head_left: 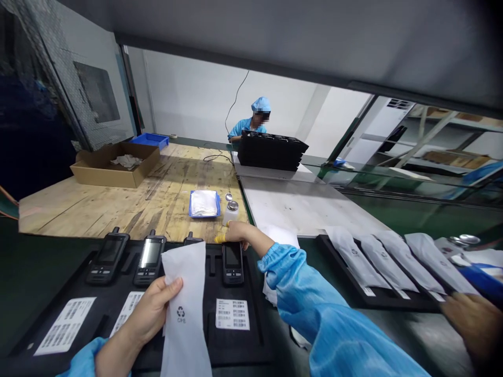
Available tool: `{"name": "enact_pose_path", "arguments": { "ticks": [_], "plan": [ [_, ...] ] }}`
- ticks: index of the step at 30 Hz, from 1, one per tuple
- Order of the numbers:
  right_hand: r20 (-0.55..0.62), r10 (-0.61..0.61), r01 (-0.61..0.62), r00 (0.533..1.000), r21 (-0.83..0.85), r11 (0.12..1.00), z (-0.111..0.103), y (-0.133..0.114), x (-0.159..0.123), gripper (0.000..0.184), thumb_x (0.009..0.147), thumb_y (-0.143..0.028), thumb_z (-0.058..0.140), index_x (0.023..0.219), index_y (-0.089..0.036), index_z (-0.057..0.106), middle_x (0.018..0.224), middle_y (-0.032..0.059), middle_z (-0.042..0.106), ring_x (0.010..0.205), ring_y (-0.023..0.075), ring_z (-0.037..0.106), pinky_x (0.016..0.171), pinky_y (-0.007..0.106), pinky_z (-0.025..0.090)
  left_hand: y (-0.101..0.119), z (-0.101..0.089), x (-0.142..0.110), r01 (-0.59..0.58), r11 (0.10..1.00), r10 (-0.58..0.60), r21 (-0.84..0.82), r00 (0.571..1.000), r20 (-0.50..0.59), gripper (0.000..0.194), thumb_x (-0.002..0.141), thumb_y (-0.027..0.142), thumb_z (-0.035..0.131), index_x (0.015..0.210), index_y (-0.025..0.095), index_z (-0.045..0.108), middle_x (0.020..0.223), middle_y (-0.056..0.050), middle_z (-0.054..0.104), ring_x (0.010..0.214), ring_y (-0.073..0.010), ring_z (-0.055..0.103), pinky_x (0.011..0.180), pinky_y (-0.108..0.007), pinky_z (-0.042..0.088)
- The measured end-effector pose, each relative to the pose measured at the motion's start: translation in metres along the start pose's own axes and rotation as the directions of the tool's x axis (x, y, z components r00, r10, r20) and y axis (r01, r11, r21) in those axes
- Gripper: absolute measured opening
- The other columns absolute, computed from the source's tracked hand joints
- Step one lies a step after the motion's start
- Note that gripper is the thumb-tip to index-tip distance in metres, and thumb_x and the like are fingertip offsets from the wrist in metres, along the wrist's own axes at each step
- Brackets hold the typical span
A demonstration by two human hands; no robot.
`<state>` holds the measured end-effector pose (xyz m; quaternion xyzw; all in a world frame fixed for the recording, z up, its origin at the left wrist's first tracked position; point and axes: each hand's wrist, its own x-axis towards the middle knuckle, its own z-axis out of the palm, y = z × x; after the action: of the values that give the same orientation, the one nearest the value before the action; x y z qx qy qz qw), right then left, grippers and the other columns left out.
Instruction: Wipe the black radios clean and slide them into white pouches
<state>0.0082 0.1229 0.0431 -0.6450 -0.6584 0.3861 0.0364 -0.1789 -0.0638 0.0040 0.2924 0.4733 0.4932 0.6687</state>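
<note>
My left hand (159,303) pinches a long white plastic sleeve (184,309), printed with a recycling mark and "CPE", upright above a black tray (214,351). My right hand (238,234), with yellow finger covers, is closed over the top of a black handheld radio (233,264) at the tray's right end; its antenna is hidden by the fingers. More radios lie in the tray to the left: one at the far left (109,256), another beside it (150,257), and a third (192,239) mostly behind the sleeve. White barcode labels (232,314) lie below them.
A metal-capped bottle (231,210) and a blue tray of white wipes (205,203) stand behind my right hand. Sleeved items (387,262) fill another tray at right, near a co-worker's blurred hand (473,319). A cardboard box (113,167) is back left; another person (255,123) works behind black trays (271,152).
</note>
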Motion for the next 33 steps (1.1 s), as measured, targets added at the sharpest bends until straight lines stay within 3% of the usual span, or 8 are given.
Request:
{"name": "enact_pose_path", "arguments": {
  "ticks": [5,11,14,17,19,22,27,33],
  "plan": [
    [-0.086,-0.044,0.038,0.995,-0.065,0.997,0.001,-0.002,-0.021,0.078,0.046,-0.029,0.083,0.117,-0.013,0.054,0.094,0.0126,0.066,0.067,0.0258,0.064,0.050,0.031,0.051,-0.003,0.003,-0.003,-0.103,0.983,0.121,0.153,0.986,-0.112,0.051,0.041,0.052,0.087,0.069,0.012,0.070,0.064,-0.006,0.068,0.057,-0.0176,0.059,0.056,-0.027,0.048],
    [-0.340,-0.201,0.202,0.919,-0.031,0.979,-0.022,0.022,-0.063,0.078,0.069,-0.036,0.066,0.137,-0.017,0.033,0.108,0.0105,0.065,0.098,0.0253,0.063,0.081,0.033,0.050,0.003,0.013,-0.013,-0.187,0.943,0.243,0.274,0.952,-0.186,0.040,0.045,0.045,0.085,0.065,0.014,0.071,0.061,-0.002,0.066,0.058,-0.0153,0.055,0.055,-0.024,0.043],
    [-0.478,-0.224,0.309,0.849,0.106,0.945,-0.044,0.030,-0.085,0.077,0.074,-0.044,0.060,0.138,-0.020,0.024,0.108,0.0071,0.065,0.093,0.0211,0.065,0.081,0.033,0.051,0.009,0.019,-0.012,-0.175,0.929,0.239,0.325,0.956,-0.168,0.039,0.047,0.044,0.083,0.067,0.013,0.072,0.064,-0.003,0.068,0.060,-0.0171,0.056,0.055,-0.025,0.043],
    [-0.559,-0.255,0.508,0.789,0.360,0.783,-0.067,0.024,-0.107,0.079,0.065,-0.042,0.069,0.131,-0.020,0.032,0.088,0.0033,0.067,0.080,0.0206,0.066,0.070,0.032,0.053,0.014,0.027,-0.008,-0.148,0.923,0.211,0.356,0.966,-0.146,0.039,0.046,0.044,0.082,0.066,0.013,0.072,0.064,-0.003,0.068,0.059,-0.0174,0.056,0.055,-0.025,0.042],
    [-0.543,-0.272,0.561,0.795,0.486,0.670,-0.078,0.011,-0.122,0.076,0.059,-0.037,0.073,0.123,-0.021,0.038,0.075,-0.0010,0.064,0.070,0.0190,0.065,0.063,0.031,0.053,0.016,0.031,-0.005,-0.133,0.920,0.194,0.368,0.972,-0.134,0.040,0.045,0.045,0.082,0.066,0.013,0.072,0.064,-0.003,0.068,0.059,-0.0171,0.056,0.055,-0.024,0.042],
    [-0.456,-0.306,0.539,0.836,0.574,0.616,-0.081,-0.009,-0.138,0.071,0.054,-0.031,0.075,0.116,-0.021,0.040,0.068,-0.0040,0.061,0.060,0.0163,0.062,0.056,0.028,0.051,0.016,0.034,-0.004,-0.108,0.921,0.162,0.375,0.980,-0.114,0.044,0.044,0.048,0.081,0.067,0.012,0.071,0.063,-0.003,0.067,0.059,-0.0174,0.056,0.054,-0.025,0.042],
    [-0.319,-0.383,0.498,0.867,0.567,0.656,-0.067,-0.021,-0.140,0.067,0.059,-0.025,0.073,0.117,-0.020,0.038,0.063,-0.0044,0.060,0.060,0.0157,0.061,0.052,0.024,0.047,0.011,0.033,-0.006,-0.072,0.926,0.117,0.370,0.988,-0.102,0.050,0.044,0.052,0.080,0.071,0.012,0.069,0.063,-0.004,0.066,0.056,-0.0191,0.057,0.052,-0.027,0.043],
    [-0.302,-0.419,0.512,0.856,0.395,0.763,-0.059,-0.015,-0.130,0.073,0.061,-0.029,0.073,0.124,-0.020,0.037,0.076,-0.0022,0.061,0.068,0.0163,0.061,0.060,0.027,0.048,0.008,0.035,-0.009,-0.091,0.908,0.139,0.409,0.986,-0.090,0.047,0.050,0.056,0.077,0.064,0.012,0.067,0.056,-0.002,0.060,0.050,-0.0154,0.051,0.047,-0.024,0.038]
  ]
}}
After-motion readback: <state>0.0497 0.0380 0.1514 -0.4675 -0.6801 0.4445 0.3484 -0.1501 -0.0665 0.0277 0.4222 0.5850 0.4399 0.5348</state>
